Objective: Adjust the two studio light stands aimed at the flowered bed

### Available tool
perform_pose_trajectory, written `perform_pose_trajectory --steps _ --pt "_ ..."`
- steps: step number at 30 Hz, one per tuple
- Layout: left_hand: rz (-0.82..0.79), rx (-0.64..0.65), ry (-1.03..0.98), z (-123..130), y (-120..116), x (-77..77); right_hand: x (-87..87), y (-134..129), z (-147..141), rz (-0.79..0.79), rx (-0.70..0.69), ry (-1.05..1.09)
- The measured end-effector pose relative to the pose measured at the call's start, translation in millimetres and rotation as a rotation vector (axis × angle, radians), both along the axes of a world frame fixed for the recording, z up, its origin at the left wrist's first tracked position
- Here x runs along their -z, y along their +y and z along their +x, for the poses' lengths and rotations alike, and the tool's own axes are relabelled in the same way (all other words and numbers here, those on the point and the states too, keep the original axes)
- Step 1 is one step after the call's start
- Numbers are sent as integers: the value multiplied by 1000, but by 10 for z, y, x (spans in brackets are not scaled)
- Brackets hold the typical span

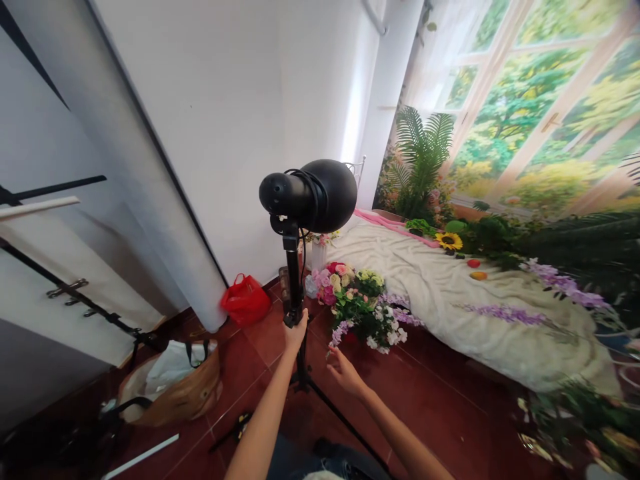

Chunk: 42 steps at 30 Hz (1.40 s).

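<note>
A black studio lamp [335, 195] with a coiled cable around it sits on top of a black light stand [294, 280]. My left hand [296, 333] is wrapped around the stand's column, below the lamp. To the right of the column is my right hand [346, 375], its fingers apart and nothing held in them. It appears just in front of a bunch of artificial flowers [363, 300] in pink, cream, white and lilac; whether a fingertip touches a lilac sprig I cannot tell. The stand's legs [345, 423] spread over the red tiled floor.
Right of the stand lies a cream blanket [425, 293] with a sunflower [449, 241] and purple sprigs [505, 313]. A window-print backdrop [540, 100] hangs behind. On the left are a red bag [245, 300], a brown bag [185, 397] and a white strip [143, 457].
</note>
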<state>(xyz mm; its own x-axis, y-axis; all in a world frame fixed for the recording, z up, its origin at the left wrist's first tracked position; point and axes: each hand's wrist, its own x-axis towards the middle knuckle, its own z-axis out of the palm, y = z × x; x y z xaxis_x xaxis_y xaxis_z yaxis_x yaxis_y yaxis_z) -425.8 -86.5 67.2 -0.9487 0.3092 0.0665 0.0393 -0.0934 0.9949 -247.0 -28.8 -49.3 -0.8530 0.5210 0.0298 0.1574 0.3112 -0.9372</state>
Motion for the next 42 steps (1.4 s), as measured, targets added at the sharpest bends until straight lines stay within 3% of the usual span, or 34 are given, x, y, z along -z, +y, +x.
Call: perform_pose_trajectory --steps 7,11,18,22,28,33,39,42 --pt "-37 25 36 -72 -33 136 -687 95 -622 -9 31 165" --pt "-63 62 78 -125 -45 216 -858 200 -879 -24 46 197" --pt "-101 79 60 -152 -65 273 -788 388 -1113 -78 22 100" --pt "-73 97 93 -176 -57 285 -843 419 -1228 -174 56 41" --pt "-91 131 78 -184 -60 292 -972 407 -1264 -357 101 265" --pt "-90 125 114 -179 -66 253 -842 391 -1177 -242 142 295" --pt "-98 146 151 -217 -78 240 -708 350 -1188 -411 11 215" --pt "-92 153 166 -232 -71 245 -690 344 -1214 -405 -11 234"
